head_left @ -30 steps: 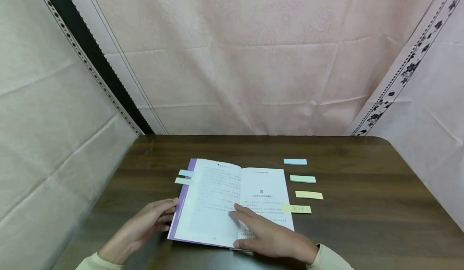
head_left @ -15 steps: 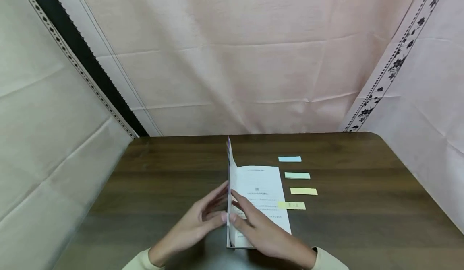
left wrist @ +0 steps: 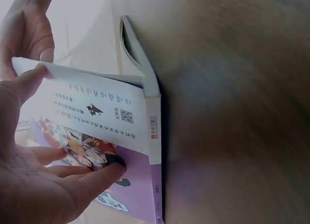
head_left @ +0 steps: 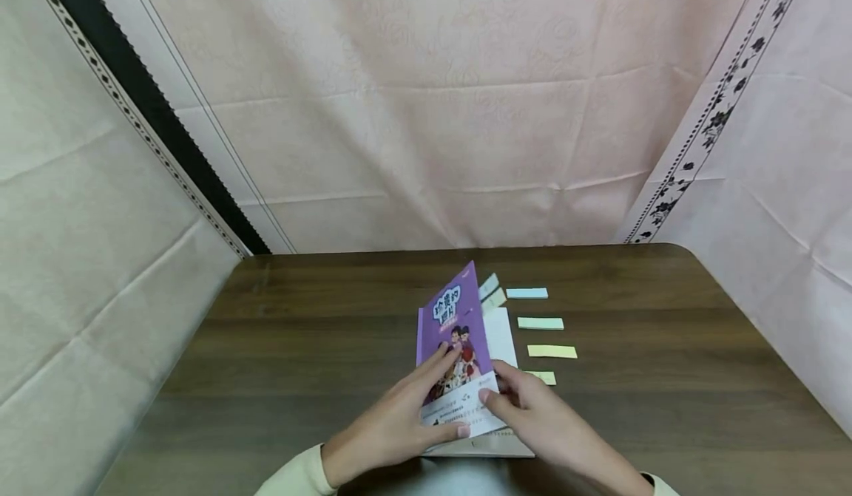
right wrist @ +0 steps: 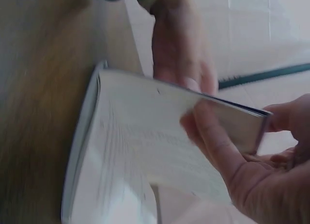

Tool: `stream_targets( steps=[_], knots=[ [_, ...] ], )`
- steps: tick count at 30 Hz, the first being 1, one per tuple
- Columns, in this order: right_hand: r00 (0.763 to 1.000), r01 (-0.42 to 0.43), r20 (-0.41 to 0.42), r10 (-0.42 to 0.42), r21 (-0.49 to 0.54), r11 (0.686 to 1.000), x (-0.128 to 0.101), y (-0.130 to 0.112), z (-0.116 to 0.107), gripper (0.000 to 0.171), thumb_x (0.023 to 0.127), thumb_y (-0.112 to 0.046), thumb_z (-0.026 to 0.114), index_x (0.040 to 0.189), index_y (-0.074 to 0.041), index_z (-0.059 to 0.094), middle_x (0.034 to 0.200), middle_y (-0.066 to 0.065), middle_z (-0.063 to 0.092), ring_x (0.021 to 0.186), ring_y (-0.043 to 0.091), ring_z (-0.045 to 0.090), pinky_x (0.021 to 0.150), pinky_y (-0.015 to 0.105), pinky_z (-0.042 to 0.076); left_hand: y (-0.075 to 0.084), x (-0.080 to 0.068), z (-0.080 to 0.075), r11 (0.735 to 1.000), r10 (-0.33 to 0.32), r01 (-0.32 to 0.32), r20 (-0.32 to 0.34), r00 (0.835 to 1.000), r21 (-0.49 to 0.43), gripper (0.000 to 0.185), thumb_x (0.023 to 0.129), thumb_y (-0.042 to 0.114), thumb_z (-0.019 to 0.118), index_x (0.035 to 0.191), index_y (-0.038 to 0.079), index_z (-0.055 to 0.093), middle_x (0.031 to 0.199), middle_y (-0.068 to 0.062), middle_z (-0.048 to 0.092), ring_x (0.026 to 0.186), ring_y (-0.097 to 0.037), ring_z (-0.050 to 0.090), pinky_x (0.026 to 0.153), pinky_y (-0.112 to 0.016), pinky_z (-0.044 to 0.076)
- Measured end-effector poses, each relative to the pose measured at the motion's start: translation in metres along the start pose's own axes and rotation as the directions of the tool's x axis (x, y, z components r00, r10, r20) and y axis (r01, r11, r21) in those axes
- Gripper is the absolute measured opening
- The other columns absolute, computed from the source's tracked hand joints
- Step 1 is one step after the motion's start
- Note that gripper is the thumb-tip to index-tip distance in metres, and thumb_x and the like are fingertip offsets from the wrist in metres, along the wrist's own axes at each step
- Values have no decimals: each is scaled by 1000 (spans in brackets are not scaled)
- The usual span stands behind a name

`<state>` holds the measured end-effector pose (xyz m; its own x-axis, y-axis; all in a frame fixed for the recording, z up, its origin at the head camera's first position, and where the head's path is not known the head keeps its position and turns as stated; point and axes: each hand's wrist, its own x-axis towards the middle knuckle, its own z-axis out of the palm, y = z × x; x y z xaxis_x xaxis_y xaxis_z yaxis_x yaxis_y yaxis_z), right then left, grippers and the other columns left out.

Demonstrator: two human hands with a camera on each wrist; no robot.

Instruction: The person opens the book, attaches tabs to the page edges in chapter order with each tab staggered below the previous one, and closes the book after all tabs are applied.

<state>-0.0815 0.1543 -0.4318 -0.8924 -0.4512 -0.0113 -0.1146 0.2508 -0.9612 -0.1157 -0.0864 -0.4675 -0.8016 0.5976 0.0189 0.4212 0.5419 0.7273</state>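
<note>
My left hand (head_left: pixel 393 426) lies across the purple front cover of the book (head_left: pixel 459 348), fingers (left wrist: pixel 85 178) stretched nearly straight and pressed flat on the cartoon picture, thumb along the cover's near white edge. The book sits at the middle of the dark wooden worktop (head_left: pixel 299 348), spine to the left, half shut: the cover and a sheaf of pages slope up from the spine, and the left wrist view shows a gap between that sheaf and the pages lying flat below. Two pale tabs (head_left: pixel 490 291) stick out of the raised part at its far right corner. Under the cover's right edge a strip of white page (head_left: pixel 502 333) shows. My right hand (head_left: pixel 542 418) comes in just right of the left one, fingers (right wrist: pixel 213 136) loosely curled, tips under the free near corner of the cover and thumb on top of it, a light pinch at that edge; the right wrist view is blurred, so I can't tell how firm. Right of the book, flat on the wood in a column, lie sticky-note pads: a blue one (head_left: pixel 526 293) farthest, a green one (head_left: pixel 541 324), a yellow one (head_left: pixel 552 351), and nearest, a yellow-green one (head_left: pixel 546 377) partly behind my right hand and touching the page edge.
</note>
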Motion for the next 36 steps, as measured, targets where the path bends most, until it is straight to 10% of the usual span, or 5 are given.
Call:
stream_targets(
  steps=[11, 36],
  knots=[
    [972, -228, -69, 223, -88, 970, -17, 33, -24, 24, 106, -15, 63, 86, -2, 62, 62, 9, 68, 48, 19, 67, 48, 41, 59, 5, 5, 12, 943, 39, -75, 118, 992, 325, 75, 101, 41, 72, 164, 15, 39, 173, -11, 27, 158, -31, 30, 121, -49, 38],
    [889, -453, -127, 439, -385, 804, -5, 54, -23, 32, 104, -20, 69, 75, -8, 61, 56, 6, 62, 42, 13, 59, 43, 29, 53, 17, 11, 19, 889, -69, -39, 218, 974, 456, 68, 99, 36, 76, 158, 14, 50, 170, -11, 35, 158, -30, 29, 123, -46, 37]
  ],
)
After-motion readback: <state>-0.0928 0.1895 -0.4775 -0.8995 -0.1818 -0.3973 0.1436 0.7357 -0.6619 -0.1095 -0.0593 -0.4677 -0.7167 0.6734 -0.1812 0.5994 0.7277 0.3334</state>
